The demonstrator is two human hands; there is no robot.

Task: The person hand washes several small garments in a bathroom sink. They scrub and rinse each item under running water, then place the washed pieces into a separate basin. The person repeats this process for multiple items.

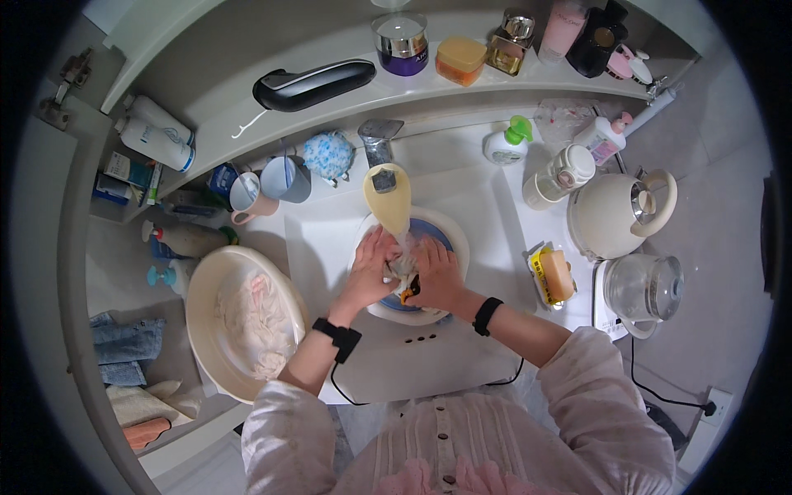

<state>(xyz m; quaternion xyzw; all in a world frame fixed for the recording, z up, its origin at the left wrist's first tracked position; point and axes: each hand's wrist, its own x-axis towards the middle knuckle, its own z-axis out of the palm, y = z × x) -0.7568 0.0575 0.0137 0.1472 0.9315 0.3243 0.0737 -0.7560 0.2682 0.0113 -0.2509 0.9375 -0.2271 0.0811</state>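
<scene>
In the basin (450, 235), hand-gripped wet cloth (403, 266).

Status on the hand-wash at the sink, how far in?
Done: pale laundry already lies in the cream tub at the left. In hand: left hand and right hand squeeze a small cloth over the basin, under the faucet. Left: denim sits folded on the shelf, seemingly unwashed.

Your hands work a soft, wet-looking cloth (403, 266) over a glossy white basin (456, 239). Beside you sits a smooth cream plastic tub (202, 330), a matt cream kettle (606, 216), a clear glass pot (643, 286) and folded denim (125, 351).
</scene>
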